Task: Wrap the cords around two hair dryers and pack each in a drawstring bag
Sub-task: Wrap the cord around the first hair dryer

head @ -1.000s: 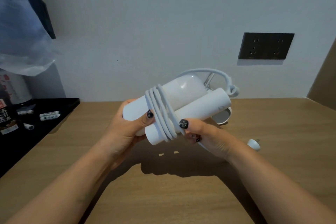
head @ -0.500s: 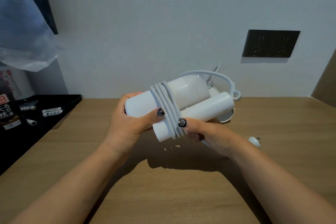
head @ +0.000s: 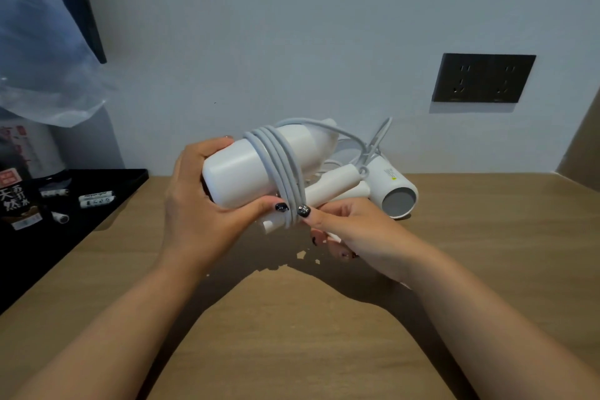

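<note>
Where the frame begins at far left, I note a black tray (head: 107, 201) on the wooden surface (head: 292, 334), carrying small white tubes (head: 96, 199) and a dark packet (head: 19, 204). A clear plastic bag (head: 42, 68) hangs above it.

Left hand (head: 198, 208): fingers closed around the barrel of a white dryer (head: 259, 172), held up off the surface. Thumb lies along the underside, its dark nail just beside the cord. Barrel tilted, its far end higher and pointing away to the right.

Cord (head: 279, 166): grey-white, several turns side by side around the barrel and the folded handle. One loose run arcs off the top of the barrel toward the right.

Right hand (head: 354, 234): below and right of the dryer. Thumb presses on the cord turns at the lower edge, next to the left thumb. Remaining fingers curled in underneath; what they grip there I cannot tell, a bit of white shows between them.

Second dryer (head: 389, 191): lying on the surface behind the right hand, grey round end facing the camera. Its own cord rises in a loop behind it.

Black socket plate (head: 483, 78) on the wall, upper right. No bags identified in view.
</note>
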### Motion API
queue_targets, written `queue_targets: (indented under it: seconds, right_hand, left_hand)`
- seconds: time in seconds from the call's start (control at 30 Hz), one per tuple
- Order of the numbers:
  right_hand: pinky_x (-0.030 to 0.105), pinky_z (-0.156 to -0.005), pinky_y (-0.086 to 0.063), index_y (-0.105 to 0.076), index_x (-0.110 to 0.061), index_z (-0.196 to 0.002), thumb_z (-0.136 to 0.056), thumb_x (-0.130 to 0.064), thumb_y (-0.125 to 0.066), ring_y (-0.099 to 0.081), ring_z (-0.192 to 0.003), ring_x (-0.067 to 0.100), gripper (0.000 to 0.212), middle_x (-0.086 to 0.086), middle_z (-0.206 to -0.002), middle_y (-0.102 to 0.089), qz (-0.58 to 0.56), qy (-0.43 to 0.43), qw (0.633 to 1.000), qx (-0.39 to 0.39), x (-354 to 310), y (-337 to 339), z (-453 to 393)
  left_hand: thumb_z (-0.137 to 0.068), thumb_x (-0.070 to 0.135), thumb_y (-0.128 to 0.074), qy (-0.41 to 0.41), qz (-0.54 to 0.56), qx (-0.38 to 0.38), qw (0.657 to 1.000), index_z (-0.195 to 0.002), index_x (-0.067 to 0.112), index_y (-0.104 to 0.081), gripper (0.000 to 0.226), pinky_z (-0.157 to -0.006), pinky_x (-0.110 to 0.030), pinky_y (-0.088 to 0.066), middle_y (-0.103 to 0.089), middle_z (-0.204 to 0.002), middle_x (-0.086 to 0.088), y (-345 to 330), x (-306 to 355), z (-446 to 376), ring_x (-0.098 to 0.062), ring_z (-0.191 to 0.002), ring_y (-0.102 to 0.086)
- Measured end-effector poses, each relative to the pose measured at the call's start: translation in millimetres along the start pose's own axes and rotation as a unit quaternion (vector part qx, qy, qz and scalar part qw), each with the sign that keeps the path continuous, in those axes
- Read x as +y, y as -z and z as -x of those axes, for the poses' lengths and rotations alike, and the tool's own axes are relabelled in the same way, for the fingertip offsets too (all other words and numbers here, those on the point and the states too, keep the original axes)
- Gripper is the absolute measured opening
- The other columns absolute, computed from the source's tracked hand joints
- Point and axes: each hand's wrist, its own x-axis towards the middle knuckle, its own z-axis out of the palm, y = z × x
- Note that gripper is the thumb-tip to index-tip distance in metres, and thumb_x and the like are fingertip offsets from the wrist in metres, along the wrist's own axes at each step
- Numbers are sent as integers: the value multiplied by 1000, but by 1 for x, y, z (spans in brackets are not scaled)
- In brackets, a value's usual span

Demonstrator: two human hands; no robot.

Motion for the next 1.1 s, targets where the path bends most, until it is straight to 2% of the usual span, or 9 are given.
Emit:
queue_targets:
  seconds: [0.13, 0.37, 0.47, 0.6, 0.77, 0.83, 0.97, 1.07, 1.1]
  right_hand:
    - [31, -63, -40, -68, -7, -98, -87, -39, -65, -53, -57, 18, 33, 6, -85, -72, -92, -46, 993, -65, -7, 8, 2]
    - [30, -65, -42, -59, 2, -125, -65, -77, -53, -60, -81, 25, 99, 21, -114, -64, -254, -98, 955, -118, -10, 14, 3]
    - [32, -62, -38, -62, 2, -118, -61, -84, -53, -56, -87, 29, 104, 16, -102, -63, -300, -103, 945, -80, -13, 5, 3]
    - [29, -55, -34, -67, -13, -116, -68, -71, -60, -57, -78, 26, 76, 14, -94, -60, -332, -85, 936, 75, -15, -6, 0]
    - [31, -82, -51, -68, -23, -105, -64, -58, -76, -66, -96, 15, 54, -1, -101, -73, -241, -53, 952, 181, -13, -1, 3]
    - [21, -74, -52, -66, -23, -107, -63, -49, -83, -69, -87, 4, 55, -7, -99, -74, -161, -23, 968, 190, -15, -7, 6]
    - [24, -80, -55, -62, -28, -113, -61, -36, -88, -66, -97, 3, 59, -15, -107, -69, -55, 25, 988, 146, -15, -12, 6]
    - [31, -78, -55, -74, -27, -92, -84, -27, -69, -68, -87, 11, 9, -9, -96, -73, -125, 36, 986, 107, -22, -4, 9]
    - [35, -75, -55, -75, -20, -89, -91, -20, -59, -68, -83, 19, 17, -1, -94, -73, -174, 31, 979, 101, -23, 1, 8]
  left_hand:
    - [-60, 55, -84, -90, -25, -18, 995, -122, 25, -46, 78, -84, -15, -45, -48, -120, 4, 3, -1, 0, -8, -107, -49]
    - [-75, 38, -82, -261, -84, -28, 961, -121, 9, -47, 64, -92, -34, -46, -54, -117, -27, -3, -2, -3, -33, -112, -53]
    - [-80, 36, -77, -284, -113, -39, 951, -122, 10, -46, 58, -86, -42, -50, -54, -119, -28, -9, 0, -1, -36, -111, -54]
    - [-80, 31, -76, -318, -117, -131, 932, -131, 13, -41, 64, -90, -46, -51, -49, -132, -21, -18, -1, 5, -33, -119, -53]
    - [-63, 57, -74, -81, -43, -205, 974, -151, 32, -6, 114, -86, -22, -47, -28, -149, 3, -26, 14, 24, -6, -115, -48]
    - [-57, 53, -75, 27, 4, -203, 979, -147, 47, -2, 116, -82, -17, -43, -26, -143, 12, -32, 20, 26, 4, -105, -48]
    - [-49, 36, -87, 78, 39, -207, 975, -125, 46, -38, 91, -72, -17, -51, -54, -113, 21, -32, 12, 24, 3, -97, -57]
    - [-46, 30, -90, 143, 104, -187, 966, -109, 40, -49, 76, -67, -16, -55, -65, -98, 20, -24, 4, 19, 4, -88, -63]
    - [-43, 34, -88, 173, 126, -173, 961, -106, 38, -52, 73, -66, -14, -54, -67, -97, 22, -22, 1, 17, 5, -86, -64]
